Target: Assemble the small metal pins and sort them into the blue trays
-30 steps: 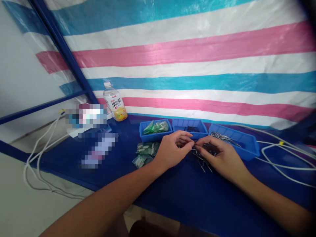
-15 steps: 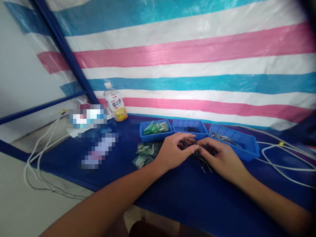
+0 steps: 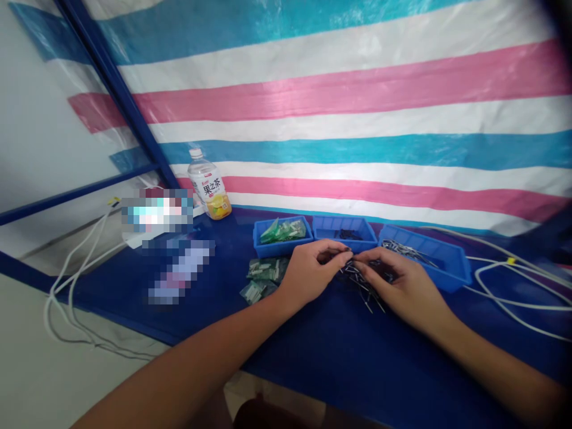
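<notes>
My left hand [image 3: 310, 273] and my right hand [image 3: 397, 286] meet over the blue table [image 3: 313, 351], fingertips pinched together on a small dark part I cannot make out. Beneath the right hand lies a loose heap of thin metal pins [image 3: 364, 286]. Just behind the hands stand three blue trays: the left tray [image 3: 281, 233] holds green packets, the middle tray [image 3: 344, 229] has small dark parts, and the right tray [image 3: 429, 253] contains metal pieces. Several small clear bags with green parts [image 3: 263, 277] lie left of my left hand.
A drink bottle [image 3: 208, 186] stands at the back left beside blurred items. White cables [image 3: 513, 280] trail over the right side of the table, and more white cables [image 3: 75, 280] hang off its left edge. A striped tarp [image 3: 357, 101] hangs close behind the trays.
The hands have stayed nearly in place; the fingertips shifted slightly while working the small part, and the right hand eased a little to the right.
</notes>
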`<state>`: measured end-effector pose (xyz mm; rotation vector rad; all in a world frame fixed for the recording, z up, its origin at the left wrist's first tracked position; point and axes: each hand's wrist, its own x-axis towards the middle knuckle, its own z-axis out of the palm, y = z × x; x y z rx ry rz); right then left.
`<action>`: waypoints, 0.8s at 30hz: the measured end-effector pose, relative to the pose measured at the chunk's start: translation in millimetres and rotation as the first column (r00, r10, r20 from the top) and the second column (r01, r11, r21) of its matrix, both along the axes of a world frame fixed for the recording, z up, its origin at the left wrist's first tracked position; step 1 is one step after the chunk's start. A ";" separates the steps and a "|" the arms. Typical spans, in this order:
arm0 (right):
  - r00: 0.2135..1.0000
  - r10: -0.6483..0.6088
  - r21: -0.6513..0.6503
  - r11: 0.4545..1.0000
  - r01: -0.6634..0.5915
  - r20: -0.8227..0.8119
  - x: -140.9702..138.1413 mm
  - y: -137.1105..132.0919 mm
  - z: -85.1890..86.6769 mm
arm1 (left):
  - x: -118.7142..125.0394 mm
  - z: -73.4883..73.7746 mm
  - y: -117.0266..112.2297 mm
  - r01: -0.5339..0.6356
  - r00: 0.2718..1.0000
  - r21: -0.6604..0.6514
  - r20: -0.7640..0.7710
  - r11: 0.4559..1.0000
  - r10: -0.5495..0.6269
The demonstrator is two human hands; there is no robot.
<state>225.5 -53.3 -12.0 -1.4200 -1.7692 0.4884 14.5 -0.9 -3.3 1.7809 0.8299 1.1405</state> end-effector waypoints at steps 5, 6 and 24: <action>0.997 -0.006 0.040 0.999 0.009 -0.075 -0.6 -1.8 2.6 | -2.2 0.1 2.1 0.004 0.996 0.040 -0.094 0.999 0.000; 0.998 0.012 0.049 0.999 -0.009 -0.062 -0.5 -1.8 3.1 | -2.5 0.1 2.6 0.004 0.994 0.060 -0.111 0.998 0.003; 0.992 0.024 0.040 0.999 -0.020 -0.121 0.1 1.2 0.1 | -2.3 0.3 0.1 0.033 0.997 -0.071 -0.068 0.997 -0.038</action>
